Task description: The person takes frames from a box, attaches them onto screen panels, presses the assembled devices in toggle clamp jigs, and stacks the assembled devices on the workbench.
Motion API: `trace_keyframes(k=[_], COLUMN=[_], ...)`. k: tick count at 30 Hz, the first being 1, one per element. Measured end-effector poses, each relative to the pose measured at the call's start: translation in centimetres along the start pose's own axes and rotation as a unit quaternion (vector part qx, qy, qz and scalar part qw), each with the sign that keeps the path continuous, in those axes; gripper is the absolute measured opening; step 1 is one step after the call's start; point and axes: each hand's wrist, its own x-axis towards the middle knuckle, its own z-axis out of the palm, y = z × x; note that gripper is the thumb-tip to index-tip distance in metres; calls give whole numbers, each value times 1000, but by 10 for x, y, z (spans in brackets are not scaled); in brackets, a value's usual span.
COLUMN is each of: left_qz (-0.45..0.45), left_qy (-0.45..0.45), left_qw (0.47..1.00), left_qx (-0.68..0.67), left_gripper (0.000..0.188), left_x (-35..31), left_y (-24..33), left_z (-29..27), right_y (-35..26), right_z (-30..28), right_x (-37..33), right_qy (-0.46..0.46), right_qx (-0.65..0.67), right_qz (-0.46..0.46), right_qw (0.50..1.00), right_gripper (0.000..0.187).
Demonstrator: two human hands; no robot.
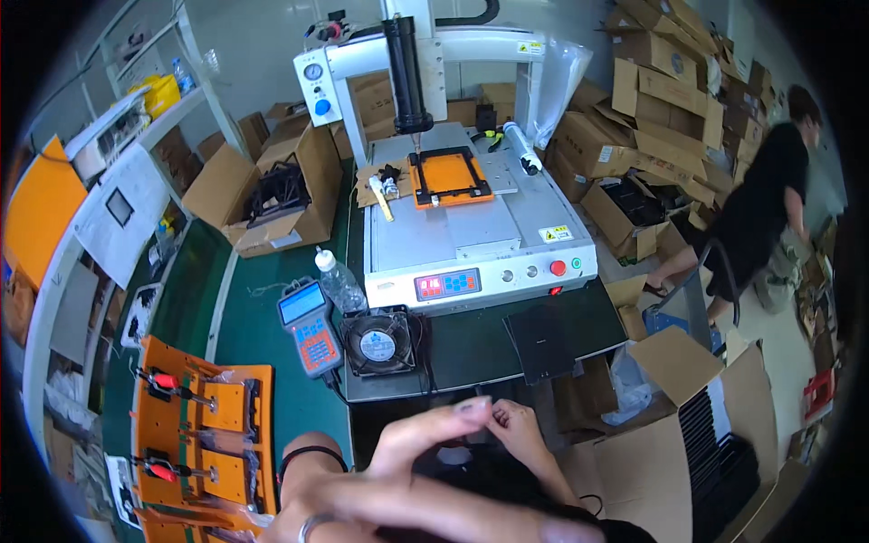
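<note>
Cardboard boxes [665, 100] are piling up along the far wall of this workshop, and a green table [258, 335] is carrying a white benchtop machine [471, 226] with an orange fixture plate [448, 176] lying on its bed under a black vertical cylinder [405, 68]. We are holding both hands close under the camera, low in the picture. Our left hand [407, 489] is spreading wide, a ring on one finger and a dark band around the wrist, its fingers [430, 425] stretching loose and gripping nothing that we can see. Our right hand [525, 439] is sitting just behind it, its fingers curling inward and meeting the left forefinger at the tip; we cannot tell whether anything small is pinched between them. Nearest to the hands, on the table edge, a small black fan [378, 344] is lying flat beside a grey handheld controller [310, 328] with an orange keypad, and a clear plastic bottle [339, 281] is standing just behind them. A black flat tray [543, 339] is resting to the right of the fan. At our left, an orange jig [204, 425] with red-handled clamps is lying on the table. Farther right, another person in black [765, 208] is bending over among the boxes.
</note>
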Motion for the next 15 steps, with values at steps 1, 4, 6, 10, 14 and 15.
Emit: trace_keyframes(k=[1,4,6,10,14,15], left_qz=[11,68,91,130,-171,-219], left_qy=[14,82,100,127,26,-43], left_qw=[1000,988,982,961,840,787], left_qx=[18,114,134,211,515,575], left_gripper=[37,34,37,50,89,108], left_x=[-20,0,29,24,74,79], left_y=[17,-6,-57,-100,-223,-243], left_z=[-36,-57,-80,-117,-172,-198], right_y=[3,-25,-14,-7,-9,-9], right_z=[-1,1,-6,-29,-56,-59], right_x=[-2,5,9,2,-12,-14], right_qy=[4,-47,-56,-45,-52,-55], right_qx=[21,54,33,19,1,-29], right_qz=[5,-12,-14,-6,-3,-21], right_qw=[1000,997,998,999,999,998], right_gripper=[21,18,17,18,19,19])
